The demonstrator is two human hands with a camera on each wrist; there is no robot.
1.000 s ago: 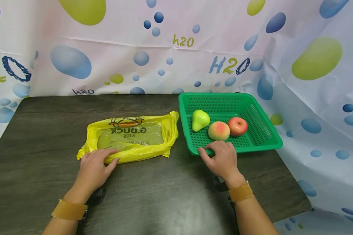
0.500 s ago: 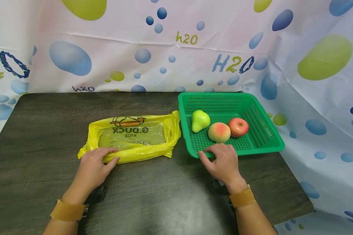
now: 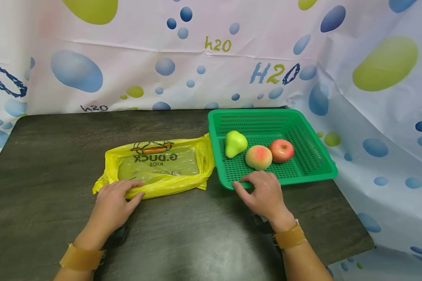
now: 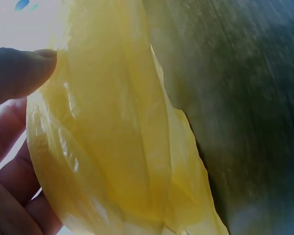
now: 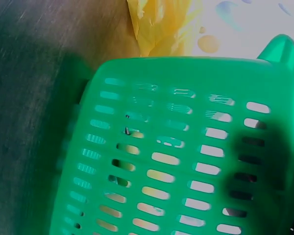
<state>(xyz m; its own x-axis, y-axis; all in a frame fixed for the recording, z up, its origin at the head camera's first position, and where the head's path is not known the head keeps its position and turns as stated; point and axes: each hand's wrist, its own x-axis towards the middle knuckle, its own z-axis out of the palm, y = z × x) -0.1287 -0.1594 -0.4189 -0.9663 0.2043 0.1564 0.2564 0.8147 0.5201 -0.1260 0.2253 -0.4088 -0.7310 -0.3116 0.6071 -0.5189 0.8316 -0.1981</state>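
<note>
A yellow plastic bag [image 3: 176, 185] lies with its mouth rolled outward, dark print showing on it. My left hand [image 3: 114, 203] holds its near edge at the left; in the left wrist view the thumb [image 4: 22, 73] is on one side of the yellow film and the fingers on the other. To the right stands a green slotted basket [image 3: 304, 179]. My right hand [image 3: 265, 193] grips its near rim, fingers over the edge. Inside the basket are a green pear [image 3: 236, 144], a peach [image 3: 258, 157] and a red apple [image 3: 281, 150]. In the right wrist view the basket wall [image 5: 186, 122] hides the fingers, which show only as a dark shape.
The dark wood-grain table [image 3: 183, 238] carries both bag and basket. Behind it and along the right hangs a white sheet [image 3: 126, 66] with blue and green spots. The bag's right end touches or nearly touches the basket's left side.
The hands, the bag and the fruit hold almost the same places. The head view has shifted slightly, and the bag's near edge sits a little lower in it.
</note>
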